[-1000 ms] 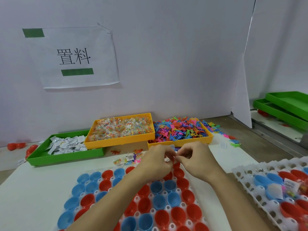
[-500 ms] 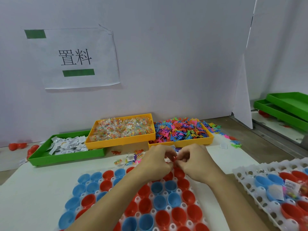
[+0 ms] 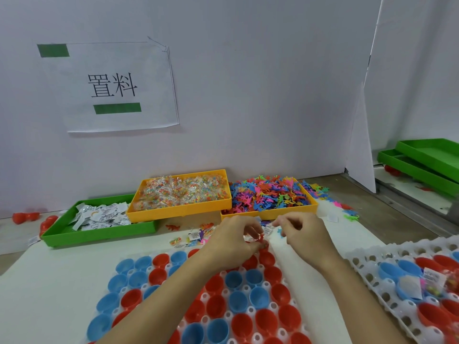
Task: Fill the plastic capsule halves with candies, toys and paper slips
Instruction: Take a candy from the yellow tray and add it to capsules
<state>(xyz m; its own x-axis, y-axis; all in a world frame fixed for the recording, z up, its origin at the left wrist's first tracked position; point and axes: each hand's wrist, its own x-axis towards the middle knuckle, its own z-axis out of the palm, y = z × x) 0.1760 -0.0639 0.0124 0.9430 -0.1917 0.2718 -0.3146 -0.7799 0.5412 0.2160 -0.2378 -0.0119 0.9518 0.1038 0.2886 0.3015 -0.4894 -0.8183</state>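
Left hand: lower centre of frame, fingers curled, pinching a small red toy with a clear packet right over a red cup at the top edge of the near tray.
Right hand: just beside it, fingers curled in; small bits at the fingertips, cannot tell what is held.
Near tray: bottom centre, white, rows of red and blue capsule halves; all visible cups look bare, so filling here seems barely begun.
Second tray: lower right, a few cups already carrying slips and candy; looks further along.
Supplies: green tray of paper slips at centre left, yellow tray of candies mid-frame, yellow tray of toys right of it.
Loose pile: candies, slips and toys lying just beyond the near tray, within easy reach.
Surroundings: paper sign upper left on the wall, stacked green trays far right.
In the way: forearms crossing over the near tray, hiding several cups.
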